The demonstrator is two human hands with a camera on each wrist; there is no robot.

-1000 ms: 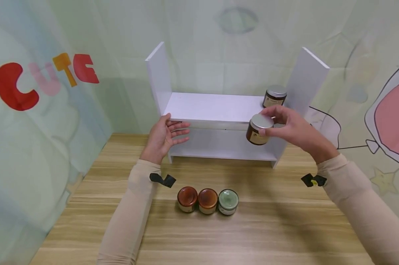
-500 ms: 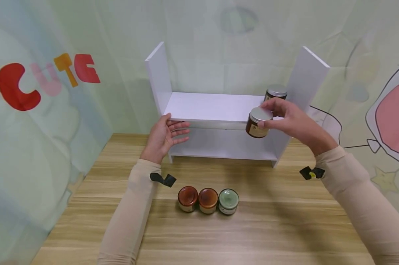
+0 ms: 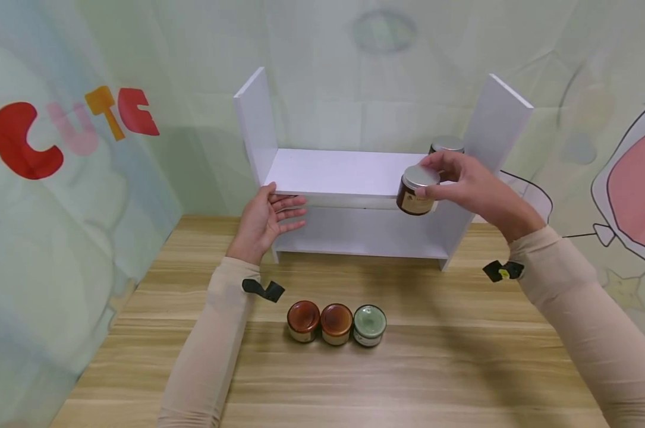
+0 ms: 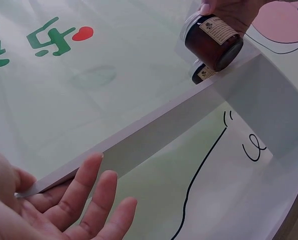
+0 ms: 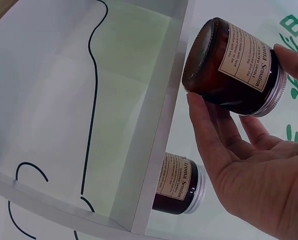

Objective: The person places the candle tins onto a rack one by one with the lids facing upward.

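Observation:
My right hand (image 3: pixel 474 184) holds an amber scented candle jar (image 5: pixel 239 70) with a silver lid, thumb on one side and fingers on the other. In the head view this scented candle (image 3: pixel 415 199) hangs in front of the upper board's right part, close to its front edge. Behind it, partly hidden by my hand, a second scented candle (image 5: pixel 176 185) stands at the board's right end. At the left end of the white shelf (image 3: pixel 343 172), my left hand (image 3: pixel 263 223) pinches the front edge, thumb on top and index finger beneath, other fingers spread.
Three candle jars without visible lids, a red one (image 3: pixel 303 321), an orange one (image 3: pixel 336 324) and a green one (image 3: pixel 370 325), form a row on the wooden table (image 3: pixel 408 380). Tall side panels (image 3: pixel 499 122) flank the upper board. A printed cloth (image 3: pixel 327 77) hangs behind.
My right hand has raised the held scented candle, from below the upper board's front edge to about its level. The left hand keeps its place on the shelf.

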